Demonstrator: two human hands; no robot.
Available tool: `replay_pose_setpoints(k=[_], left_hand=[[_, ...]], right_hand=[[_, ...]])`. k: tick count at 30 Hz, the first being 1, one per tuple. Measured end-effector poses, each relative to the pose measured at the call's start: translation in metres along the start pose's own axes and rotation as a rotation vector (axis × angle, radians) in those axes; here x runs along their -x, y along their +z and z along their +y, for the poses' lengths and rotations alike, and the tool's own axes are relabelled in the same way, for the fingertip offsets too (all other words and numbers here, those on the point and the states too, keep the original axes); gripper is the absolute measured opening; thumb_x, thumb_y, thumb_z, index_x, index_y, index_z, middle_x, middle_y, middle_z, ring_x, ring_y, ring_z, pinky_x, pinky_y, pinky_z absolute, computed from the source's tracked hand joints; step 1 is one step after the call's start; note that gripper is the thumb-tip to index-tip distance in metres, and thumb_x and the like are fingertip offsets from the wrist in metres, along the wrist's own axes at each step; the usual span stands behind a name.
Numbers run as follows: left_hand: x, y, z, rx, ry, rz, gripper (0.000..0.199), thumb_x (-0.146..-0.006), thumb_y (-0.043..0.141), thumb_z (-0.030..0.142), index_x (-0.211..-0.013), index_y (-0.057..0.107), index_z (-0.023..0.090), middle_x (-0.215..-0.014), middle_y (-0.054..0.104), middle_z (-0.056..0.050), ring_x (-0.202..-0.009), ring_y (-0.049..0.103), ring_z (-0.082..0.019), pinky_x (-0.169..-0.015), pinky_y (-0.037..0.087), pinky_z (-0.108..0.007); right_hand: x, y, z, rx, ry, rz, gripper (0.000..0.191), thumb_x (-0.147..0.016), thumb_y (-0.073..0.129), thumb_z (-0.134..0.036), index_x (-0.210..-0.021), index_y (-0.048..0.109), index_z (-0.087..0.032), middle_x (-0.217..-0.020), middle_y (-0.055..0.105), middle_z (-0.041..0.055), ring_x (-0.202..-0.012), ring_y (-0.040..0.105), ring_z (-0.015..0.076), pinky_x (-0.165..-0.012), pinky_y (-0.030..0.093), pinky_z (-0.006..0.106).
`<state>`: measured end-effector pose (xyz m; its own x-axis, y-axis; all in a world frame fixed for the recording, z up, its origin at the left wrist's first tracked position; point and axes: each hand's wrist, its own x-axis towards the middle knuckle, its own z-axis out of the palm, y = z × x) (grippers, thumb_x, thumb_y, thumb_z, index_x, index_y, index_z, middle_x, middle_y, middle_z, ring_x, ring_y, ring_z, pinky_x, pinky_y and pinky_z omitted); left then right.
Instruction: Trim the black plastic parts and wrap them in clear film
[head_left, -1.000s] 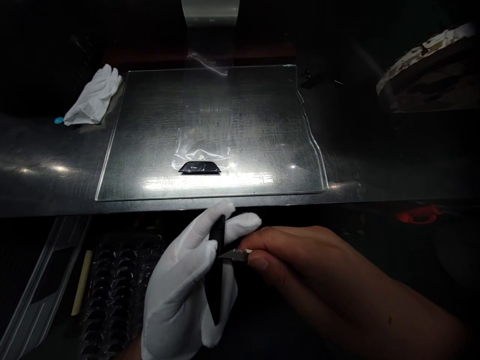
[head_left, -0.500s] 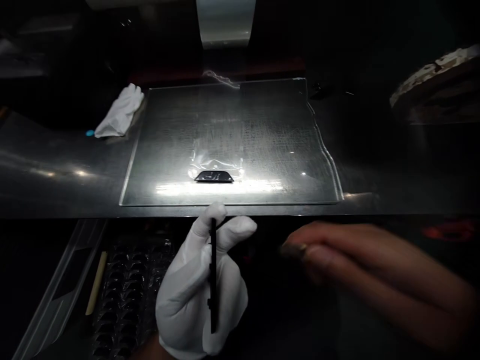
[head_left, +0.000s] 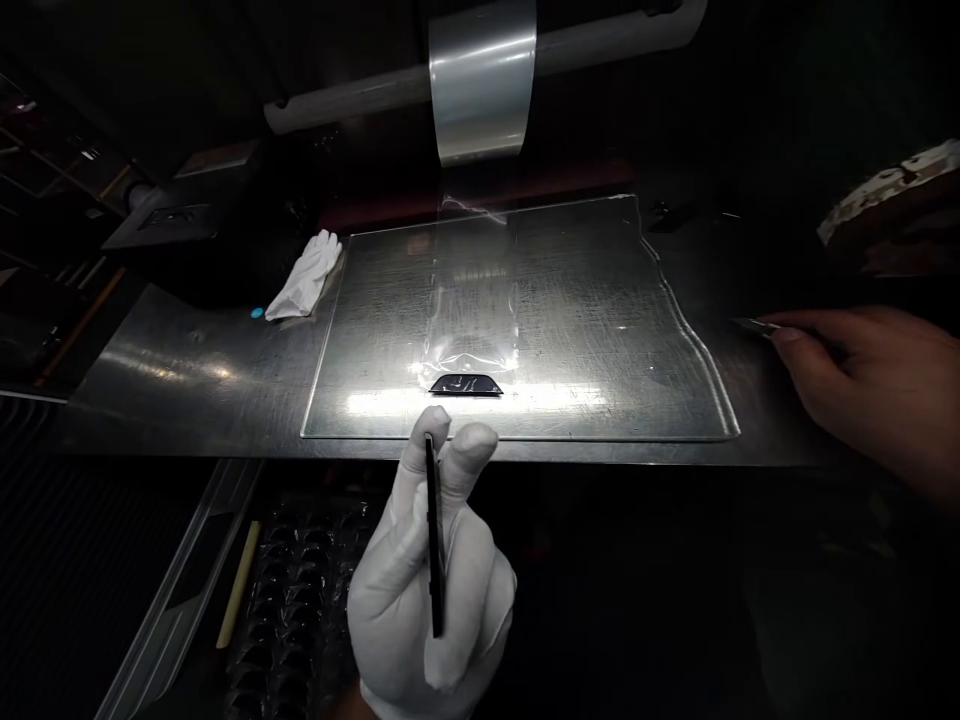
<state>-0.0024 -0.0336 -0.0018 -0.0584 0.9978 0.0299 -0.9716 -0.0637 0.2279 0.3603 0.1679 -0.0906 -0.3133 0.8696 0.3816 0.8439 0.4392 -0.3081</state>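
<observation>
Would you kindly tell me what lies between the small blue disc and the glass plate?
A loose white glove lies on the metal bench between the blue disc and the glass plate; the head view shows it.

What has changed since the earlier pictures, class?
The right hand has carried the blade away from the black part, out to the right of the glass sheet. The left hand has turned the part edge-on. Both grips hold; the loose glove and trapezoid piece stayed put.
</observation>
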Motion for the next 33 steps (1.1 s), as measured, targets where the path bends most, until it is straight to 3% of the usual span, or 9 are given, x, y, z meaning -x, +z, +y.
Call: replay_pose_setpoints(k=[2,4,6,10,14,17,23,29,33], left_hand=[[0.000,0.003,0.002,-0.158,-0.017,0.114,0.045,-0.108,0.023,0.015,-0.140,0.056,0.016,-0.135,0.072,-0.008,-0.030,0.032,0.006,-0.036,0.040,-0.004],[-0.001,0.008,0.004,-0.418,-0.031,0.312,0.038,-0.110,0.035,0.023,-0.138,0.062,0.021,-0.135,0.073,-0.007,-0.037,0.048,0.004,-0.041,0.046,-0.007],[-0.002,0.011,0.003,-0.696,-0.034,0.503,0.035,-0.109,0.047,0.031,-0.139,0.063,0.025,-0.140,0.071,-0.009,-0.047,0.062,-0.001,-0.047,0.053,-0.011],[-0.004,0.010,-0.002,-1.049,0.089,0.654,0.042,-0.104,0.059,0.042,-0.144,0.061,0.030,-0.136,0.073,-0.008,-0.062,0.071,-0.009,-0.053,0.059,-0.016],[-0.003,0.003,-0.009,-1.265,0.283,0.719,0.035,-0.099,0.068,0.041,-0.132,0.069,0.030,-0.122,0.079,-0.004,-0.106,0.076,-0.020,-0.086,0.063,-0.020],[0.001,-0.004,-0.011,-1.238,0.332,0.717,0.033,-0.098,0.069,0.040,-0.129,0.071,0.031,-0.123,0.080,-0.004,-0.118,0.073,-0.023,-0.095,0.063,-0.027],[0.005,-0.020,-0.015,-1.363,0.301,0.681,0.033,-0.102,0.064,0.034,-0.134,0.068,0.039,-0.129,0.078,0.003,-0.124,0.071,-0.018,-0.101,0.059,-0.022],[0.002,-0.015,-0.019,-1.511,0.211,0.732,0.037,-0.102,0.057,0.035,-0.138,0.066,0.034,-0.126,0.079,0.001,-0.119,0.074,-0.024,-0.097,0.063,-0.034],[0.001,-0.020,-0.005,-1.543,0.236,0.550,0.044,-0.104,0.051,0.035,-0.148,0.056,0.032,-0.130,0.077,-0.003,-0.112,0.076,-0.026,-0.087,0.066,-0.036]], right_hand=[[-0.004,-0.001,-0.018,0.175,0.205,0.028,0.042,-0.106,0.051,-0.048,-0.135,0.071,-0.024,-0.120,0.069,0.0143,-0.117,0.062,0.0336,-0.086,0.042,0.046],[-0.006,-0.012,-0.055,0.162,0.291,0.033,0.046,-0.106,0.050,-0.052,-0.135,0.069,-0.022,-0.127,0.066,0.0161,-0.121,0.062,0.0344,-0.085,0.044,0.046],[-0.003,-0.027,-0.108,-0.021,0.215,-0.007,0.041,-0.109,0.045,-0.048,-0.136,0.065,-0.024,-0.135,0.061,0.0151,-0.119,0.062,0.0308,-0.086,0.046,0.044],[0.009,-0.042,-0.220,-0.399,-0.257,-0.025,0.014,-0.103,0.067,-0.025,-0.115,0.069,-0.020,-0.105,0.066,0.0074,-0.096,0.064,0.0208,-0.082,0.051,0.037],[0.011,-0.028,-0.278,-0.604,-0.342,-0.096,0.014,-0.098,0.068,-0.010,-0.111,0.072,-0.013,-0.096,0.068,0.0069,-0.088,0.060,0.0189,-0.078,0.052,0.036],[0.006,-0.015,-0.289,-0.612,-0.346,-0.049,0.010,-0.097,0.066,-0.007,-0.103,0.074,-0.009,-0.090,0.068,0.0088,-0.083,0.059,0.0200,-0.073,0.051,0.037],[0.002,0.003,-0.293,-0.546,-0.352,-0.017,0.007,-0.095,0.067,-0.004,-0.095,0.071,-0.010,-0.084,0.067,0.0080,-0.079,0.058,0.0199,-0.070,0.049,0.036],[-0.009,0.006,-0.283,-0.561,-0.380,-0.059,0.009,-0.094,0.063,-0.005,-0.096,0.066,-0.013,-0.083,0.065,0.0058,-0.077,0.056,0.0186,-0.068,0.047,0.034],[-0.045,-0.007,-0.260,-0.506,-0.369,-0.123,0.008,-0.097,0.060,-0.010,-0.095,0.064,-0.016,-0.084,0.064,0.0038,-0.078,0.057,0.0179,-0.070,0.046,0.032]])
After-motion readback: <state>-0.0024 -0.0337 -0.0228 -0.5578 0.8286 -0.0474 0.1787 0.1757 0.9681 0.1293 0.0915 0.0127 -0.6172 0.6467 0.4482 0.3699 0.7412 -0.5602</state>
